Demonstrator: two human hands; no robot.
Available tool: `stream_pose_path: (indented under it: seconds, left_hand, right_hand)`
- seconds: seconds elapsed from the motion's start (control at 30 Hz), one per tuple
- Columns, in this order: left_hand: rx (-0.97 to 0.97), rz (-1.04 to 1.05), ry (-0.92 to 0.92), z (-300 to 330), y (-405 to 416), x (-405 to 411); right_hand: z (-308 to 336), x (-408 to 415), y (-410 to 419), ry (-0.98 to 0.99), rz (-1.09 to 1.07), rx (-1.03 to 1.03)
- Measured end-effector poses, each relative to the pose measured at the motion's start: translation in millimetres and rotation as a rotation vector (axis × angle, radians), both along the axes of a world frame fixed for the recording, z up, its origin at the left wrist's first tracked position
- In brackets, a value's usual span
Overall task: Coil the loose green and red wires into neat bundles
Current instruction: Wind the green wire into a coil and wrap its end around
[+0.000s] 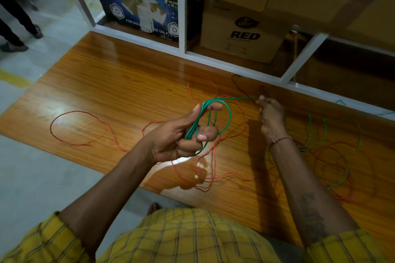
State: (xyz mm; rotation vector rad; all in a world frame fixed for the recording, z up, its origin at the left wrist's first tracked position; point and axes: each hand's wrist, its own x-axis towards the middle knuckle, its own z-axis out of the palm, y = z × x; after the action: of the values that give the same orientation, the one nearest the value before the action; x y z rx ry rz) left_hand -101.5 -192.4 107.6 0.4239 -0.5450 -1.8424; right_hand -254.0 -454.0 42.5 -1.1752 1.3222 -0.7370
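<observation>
Shirt (192, 239): yellow checked, nearest the camera, cut off by the bottom edge.
Left hand (181, 134): raised above the table, fingers curled round a small green wire coil (213, 117), several loops gripped between thumb and fingers.
Right hand (270, 113): just right of the left and further out, pinching the green strand that runs from the coil; fingertips dim, grip detail hard to make out.
Red wires (81, 128): loose on the wooden table (106, 83), left of, below and between the hands.
Right-side tangle (333, 156): green and red strands beyond the right forearm, in shadow, hard to separate.
Shelf beyond hands: blue tape carton (136, 2) in the left bay, brown RED box (243, 36) in the next; contents hidden.
</observation>
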Motion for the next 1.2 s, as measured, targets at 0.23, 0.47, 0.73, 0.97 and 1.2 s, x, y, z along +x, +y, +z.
stream_pose_path:
  seconds: [0.23, 0.47, 0.73, 0.97, 1.2]
  left_hand:
    - [-0.122, 0.236, 0.063, 11, -18, 1]
    - [-0.063, 0.681, -0.039, 23, -60, 14]
    - [0.036, 0.812, -1.011, 8, -77, 5]
    - [-0.076, 0.442, -1.436, 1, -64, -4]
    - [-0.061, 0.193, -1.087, 9, -55, -11]
  right_hand:
    - [-11, -2, 29, 0.263, 0.367, -0.303]
    - [4, -16, 69, 0.333, 0.859, -0.589]
    - [62, -24, 84, 0.348, 1.228, -0.534]
    - [113, -31, 50, 0.222, 1.194, -0.353]
    - [137, -33, 25, 0.243, 1.193, -0.394]
